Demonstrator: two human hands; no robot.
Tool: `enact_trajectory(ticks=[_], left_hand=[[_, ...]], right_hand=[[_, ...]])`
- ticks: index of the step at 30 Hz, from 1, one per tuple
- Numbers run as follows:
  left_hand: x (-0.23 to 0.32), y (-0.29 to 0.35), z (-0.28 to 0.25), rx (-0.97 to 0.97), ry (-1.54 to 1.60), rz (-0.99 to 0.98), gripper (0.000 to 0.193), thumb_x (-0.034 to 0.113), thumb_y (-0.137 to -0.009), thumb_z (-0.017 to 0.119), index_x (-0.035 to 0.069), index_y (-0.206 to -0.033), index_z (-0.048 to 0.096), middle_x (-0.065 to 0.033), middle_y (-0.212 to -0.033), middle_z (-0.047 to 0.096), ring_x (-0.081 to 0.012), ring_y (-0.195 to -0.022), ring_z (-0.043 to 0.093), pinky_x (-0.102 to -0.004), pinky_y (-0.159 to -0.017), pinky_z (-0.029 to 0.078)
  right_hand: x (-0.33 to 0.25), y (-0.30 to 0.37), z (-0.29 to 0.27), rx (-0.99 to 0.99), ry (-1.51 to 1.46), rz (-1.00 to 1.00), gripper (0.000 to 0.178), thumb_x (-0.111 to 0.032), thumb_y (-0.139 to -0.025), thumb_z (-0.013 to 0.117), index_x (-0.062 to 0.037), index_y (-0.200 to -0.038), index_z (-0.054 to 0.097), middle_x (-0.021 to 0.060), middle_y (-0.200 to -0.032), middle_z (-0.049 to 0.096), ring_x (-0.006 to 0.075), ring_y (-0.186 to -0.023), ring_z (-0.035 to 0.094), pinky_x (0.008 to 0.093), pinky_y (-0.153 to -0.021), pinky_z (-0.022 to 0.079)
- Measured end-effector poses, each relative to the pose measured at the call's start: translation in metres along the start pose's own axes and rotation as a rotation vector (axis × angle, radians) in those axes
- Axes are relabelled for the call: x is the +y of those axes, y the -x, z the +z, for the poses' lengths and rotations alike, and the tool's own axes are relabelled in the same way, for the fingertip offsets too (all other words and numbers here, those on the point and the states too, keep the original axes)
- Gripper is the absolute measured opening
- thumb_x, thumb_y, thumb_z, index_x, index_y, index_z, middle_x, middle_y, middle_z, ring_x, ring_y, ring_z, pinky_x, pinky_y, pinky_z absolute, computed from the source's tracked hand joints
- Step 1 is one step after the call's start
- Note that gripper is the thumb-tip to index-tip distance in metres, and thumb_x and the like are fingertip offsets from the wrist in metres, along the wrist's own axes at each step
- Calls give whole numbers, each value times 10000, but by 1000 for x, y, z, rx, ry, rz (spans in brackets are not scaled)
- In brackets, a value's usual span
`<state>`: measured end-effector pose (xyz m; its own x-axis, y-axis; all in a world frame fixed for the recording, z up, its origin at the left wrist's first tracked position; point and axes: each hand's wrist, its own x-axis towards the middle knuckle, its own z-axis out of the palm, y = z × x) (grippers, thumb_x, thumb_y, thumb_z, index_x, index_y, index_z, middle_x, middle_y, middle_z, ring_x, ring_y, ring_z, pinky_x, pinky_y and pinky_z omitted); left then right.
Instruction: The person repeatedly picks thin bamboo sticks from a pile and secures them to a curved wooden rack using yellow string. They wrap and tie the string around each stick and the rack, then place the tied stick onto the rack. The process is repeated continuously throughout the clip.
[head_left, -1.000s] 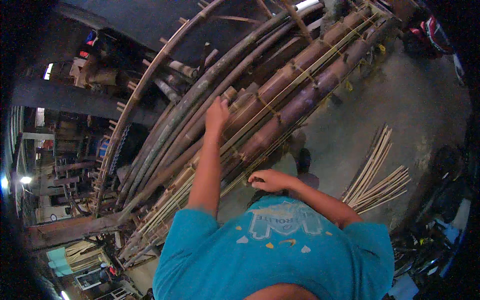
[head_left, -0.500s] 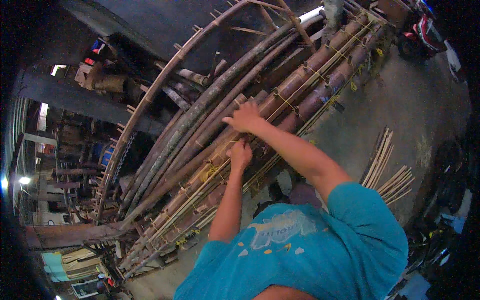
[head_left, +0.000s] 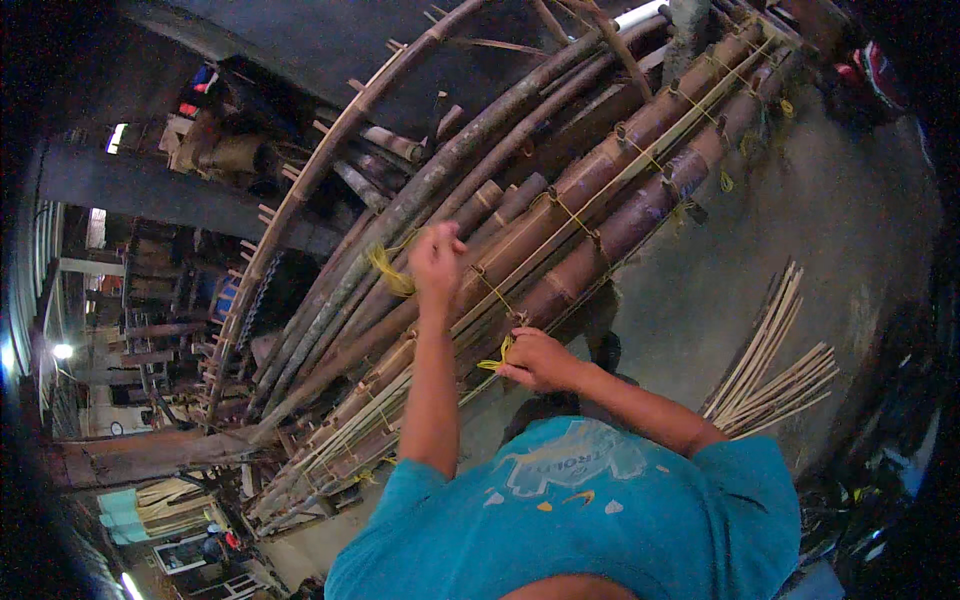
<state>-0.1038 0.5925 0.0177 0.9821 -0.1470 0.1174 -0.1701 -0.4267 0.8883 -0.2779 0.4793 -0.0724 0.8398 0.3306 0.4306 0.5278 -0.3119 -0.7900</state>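
My left hand (head_left: 437,265) is raised over the far side of the bamboo frame with its fingers curled, a little blurred. A loose bundle of yellow cord (head_left: 392,272) hangs beside it, and a strand runs up to the fingers. Low on the near side, my right hand (head_left: 540,360) is closed on a loop of yellow cord (head_left: 497,355) at the near bamboo pole (head_left: 555,285). Thin pale strips (head_left: 535,255) run lengthwise between this pole and the far bamboo pole (head_left: 580,190). Crosswise yellow ties bind the poles and strips at intervals.
Beyond the frame lie long curved poles (head_left: 440,165) and a curved bamboo rail with pegs (head_left: 310,170). Bundled thin sticks (head_left: 765,350) lie on the floor (head_left: 760,220) at right. A post (head_left: 690,35) stands at the far end.
My left hand has moved up and away to the left, with the yellow bundle beside it. My right hand has come down from the far pole to the near side and closed on yellow cord.
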Motion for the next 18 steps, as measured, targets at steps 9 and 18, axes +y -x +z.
enact_trajectory(ticks=[9,18], left_hand=[[-134,-36,-5,-122,-641,112,378,328,-912,428,-7,-908,604,-246,-876,615,-426,-839,574,-486,-748,450],[-135,104,-163,-376,-698,-77,306,317,-868,510,37,-956,597,-219,-965,624,-400,-902,589,-447,-737,456]], right_hand=[[2,47,70,570,-777,796,357,-343,-930,463,-62,-1132,554,27,-982,614,165,-885,581,332,-827,446],[-74,-16,174,559,-1681,1206,391,-405,-947,401,-59,-1047,555,54,-994,584,129,-940,539,300,-860,410]])
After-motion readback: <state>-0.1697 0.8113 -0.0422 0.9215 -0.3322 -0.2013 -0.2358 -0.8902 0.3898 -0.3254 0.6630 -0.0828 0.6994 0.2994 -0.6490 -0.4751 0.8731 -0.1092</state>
